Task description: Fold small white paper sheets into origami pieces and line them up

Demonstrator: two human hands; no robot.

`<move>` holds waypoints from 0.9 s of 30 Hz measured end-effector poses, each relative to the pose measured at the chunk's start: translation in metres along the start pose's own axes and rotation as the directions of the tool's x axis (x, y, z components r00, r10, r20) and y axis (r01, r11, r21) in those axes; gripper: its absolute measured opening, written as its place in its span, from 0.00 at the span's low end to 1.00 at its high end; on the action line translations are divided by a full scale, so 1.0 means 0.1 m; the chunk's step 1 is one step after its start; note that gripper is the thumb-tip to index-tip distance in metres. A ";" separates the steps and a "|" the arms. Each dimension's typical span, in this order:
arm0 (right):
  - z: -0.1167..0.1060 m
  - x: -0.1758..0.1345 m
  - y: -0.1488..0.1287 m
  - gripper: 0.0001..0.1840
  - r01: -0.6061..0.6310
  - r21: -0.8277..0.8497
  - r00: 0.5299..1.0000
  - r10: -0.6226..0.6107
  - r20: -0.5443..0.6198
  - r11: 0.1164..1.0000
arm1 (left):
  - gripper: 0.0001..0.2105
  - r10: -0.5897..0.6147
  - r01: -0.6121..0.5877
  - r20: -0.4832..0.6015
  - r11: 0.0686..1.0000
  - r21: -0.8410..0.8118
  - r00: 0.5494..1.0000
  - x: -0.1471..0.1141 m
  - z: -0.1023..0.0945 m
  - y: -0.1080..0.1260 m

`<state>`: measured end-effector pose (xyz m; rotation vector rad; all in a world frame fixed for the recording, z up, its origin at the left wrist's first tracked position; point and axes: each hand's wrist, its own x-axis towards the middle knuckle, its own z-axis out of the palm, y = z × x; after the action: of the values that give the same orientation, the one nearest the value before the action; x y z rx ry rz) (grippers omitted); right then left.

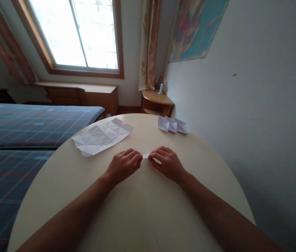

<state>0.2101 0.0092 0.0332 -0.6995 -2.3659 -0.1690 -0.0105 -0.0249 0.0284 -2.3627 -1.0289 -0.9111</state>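
Observation:
A small piece of folded white paper [145, 156] is pinched between my two hands just over the middle of the round table [140, 217]. My left hand [127, 164] grips its left end with closed fingers. At the other end, the thumb and fingers of my right hand [167, 162] are closed on it too. Most of the paper is hidden behind my fingers. Beyond my left hand lies a creased, unfolded white sheet [103, 136]. Folded paper pieces [167, 124] stand in a row past my right hand.
A bed with a blue plaid cover [32, 122] borders the table on the left. The white wall [268, 122] runs close along the right. Behind the table are a small corner shelf [157, 98] and a wooden desk [98, 89] under the window.

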 end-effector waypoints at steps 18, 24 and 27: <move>-0.04 0.01 0.01 0.04 -0.025 0.007 1.000 0.025 -0.012 1.000 | 0.05 -0.026 0.026 -0.006 1.000 0.003 1.000 -0.03 0.00 -0.07; -0.02 -0.01 0.05 0.04 -0.076 0.024 0.995 0.078 -0.070 0.997 | 0.04 -0.132 0.132 -0.015 0.991 -0.036 0.991 -0.08 0.01 -0.14; -0.02 -0.01 0.03 0.04 -0.087 0.038 0.993 0.090 -0.080 0.995 | 0.04 -0.157 0.157 -0.011 0.987 -0.036 0.987 -0.09 0.03 -0.14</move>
<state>0.2137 0.0111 0.0335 -0.7648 -2.2503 -0.1154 -0.0251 -0.0184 0.0211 -2.3262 -1.2174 -1.0078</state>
